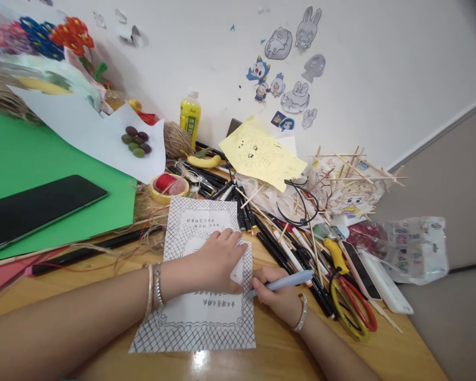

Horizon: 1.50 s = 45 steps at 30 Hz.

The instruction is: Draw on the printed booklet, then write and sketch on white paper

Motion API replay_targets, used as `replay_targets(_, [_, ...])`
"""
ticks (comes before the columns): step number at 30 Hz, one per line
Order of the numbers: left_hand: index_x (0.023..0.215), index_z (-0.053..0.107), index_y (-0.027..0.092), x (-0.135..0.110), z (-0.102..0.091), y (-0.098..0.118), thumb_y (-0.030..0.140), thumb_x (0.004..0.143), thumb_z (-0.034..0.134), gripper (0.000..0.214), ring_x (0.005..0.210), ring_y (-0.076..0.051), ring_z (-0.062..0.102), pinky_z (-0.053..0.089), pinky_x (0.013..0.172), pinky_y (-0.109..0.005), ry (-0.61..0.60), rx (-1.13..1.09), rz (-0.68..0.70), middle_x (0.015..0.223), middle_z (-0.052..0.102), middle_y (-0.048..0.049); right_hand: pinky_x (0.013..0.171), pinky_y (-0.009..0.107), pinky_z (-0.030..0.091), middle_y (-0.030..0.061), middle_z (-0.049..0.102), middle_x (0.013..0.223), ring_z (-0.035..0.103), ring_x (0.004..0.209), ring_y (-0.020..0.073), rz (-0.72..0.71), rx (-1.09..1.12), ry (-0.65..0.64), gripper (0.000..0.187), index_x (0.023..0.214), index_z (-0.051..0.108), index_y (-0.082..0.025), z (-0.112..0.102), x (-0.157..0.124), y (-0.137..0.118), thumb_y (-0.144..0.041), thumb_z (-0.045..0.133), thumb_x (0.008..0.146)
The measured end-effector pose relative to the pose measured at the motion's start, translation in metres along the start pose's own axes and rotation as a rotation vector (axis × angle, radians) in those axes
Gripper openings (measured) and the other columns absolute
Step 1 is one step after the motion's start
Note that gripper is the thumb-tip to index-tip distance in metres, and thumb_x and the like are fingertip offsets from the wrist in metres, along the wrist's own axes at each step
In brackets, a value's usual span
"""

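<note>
I have the bordered sheet of handwriting (214,315) on the bench (281,357), at the lower centre of the frame, its cross-hatched margin running around the text. My left hand (218,259) lies palm down across the middle of it, fingers loosely spread and grasping nothing, while the fingers of my right hand (277,296) pinch a light-blue pen (289,279) near its tip. That tip is at the sheet's right margin; whether it touches the paper I cannot tell. I judge the step to be pen work on that margin, so I'd press the paper evenly close to the nib and use short, light strokes that match the hatching. The tip sits near the sheet's edge, where a long stroke could slip onto the wood. The edges step beside my left fingers, as if folded or overlapped, so I'd flatten that part first. I'd also mind my right elbow room: black markers (273,251) crowd the centre right of the frame.
</note>
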<state>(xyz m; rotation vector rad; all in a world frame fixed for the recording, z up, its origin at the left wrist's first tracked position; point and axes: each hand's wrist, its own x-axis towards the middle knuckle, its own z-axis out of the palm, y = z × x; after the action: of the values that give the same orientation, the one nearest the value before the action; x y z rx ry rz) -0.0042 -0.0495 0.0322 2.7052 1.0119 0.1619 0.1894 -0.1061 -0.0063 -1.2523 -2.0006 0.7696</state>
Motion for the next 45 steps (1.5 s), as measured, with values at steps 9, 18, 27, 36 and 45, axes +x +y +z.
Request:
replay_targets(9, [0.129, 0.053, 0.012, -0.0014, -0.0012, 0.0027, 0.057, 0.068, 0.068, 0.077, 0.123, -0.04, 0.04, 0.034, 0.099, -0.049, -0.016, 0.007, -0.008, 0.135, 0.047, -0.0211, 0.047, 0.024, 0.032, -0.0032, 0.043, 0.051, 0.04, 0.049, 0.0121, -0.014, -0.069, -0.013, 0.033, 0.053, 0.038, -0.022, -0.001, 0.0004, -0.0015, -0.032, 0.049, 0.083])
replay_targets(18, [0.128, 0.053, 0.011, -0.0017, -0.0029, 0.0027, 0.053, 0.067, 0.07, 0.076, 0.124, -0.04, 0.039, 0.034, 0.099, -0.049, -0.027, -0.015, -0.018, 0.136, 0.046, -0.0218, 0.045, 0.023, 0.032, -0.0044, 0.036, 0.05, 0.036, 0.047, 0.0117, 0.041, 0.053, -0.01, 0.037, 0.053, 0.028, -0.023, 0.0012, -0.0006, -0.0001, -0.032, 0.049, 0.082])
replay_targets(27, [0.127, 0.053, 0.014, -0.0013, -0.0012, 0.002, 0.054, 0.066, 0.07, 0.075, 0.125, -0.04, 0.038, 0.033, 0.099, -0.049, -0.02, -0.023, -0.027, 0.137, 0.046, -0.0198, 0.045, 0.023, 0.031, -0.0048, 0.036, 0.049, 0.034, 0.048, 0.0112, 0.044, 0.069, -0.036, 0.039, 0.052, 0.028, -0.023, -0.001, 0.0005, -0.003, -0.034, 0.05, 0.082])
replay_targets(36, [0.126, 0.054, 0.014, -0.0026, -0.0027, 0.0031, 0.051, 0.066, 0.072, 0.073, 0.125, -0.04, 0.038, 0.033, 0.099, -0.049, -0.023, -0.047, -0.023, 0.136, 0.047, -0.0203, 0.047, 0.024, 0.033, -0.0047, 0.037, 0.05, 0.036, 0.048, 0.0112, 0.085, 0.124, -0.083, 0.039, 0.051, 0.029, -0.022, -0.0018, -0.0004, -0.0033, -0.034, 0.052, 0.08])
replay_targets(45, [0.12, 0.057, 0.016, 0.0022, -0.0036, -0.0017, 0.033, 0.067, 0.075, 0.059, 0.112, -0.036, 0.048, 0.04, 0.092, -0.044, 0.035, -0.104, -0.065, 0.122, 0.054, -0.0157, 0.047, 0.024, 0.037, -0.0049, 0.041, 0.048, 0.045, 0.048, 0.0126, 0.175, 0.317, 0.049, 0.04, 0.052, 0.037, -0.022, -0.005, 0.0022, -0.0024, -0.042, 0.059, 0.079])
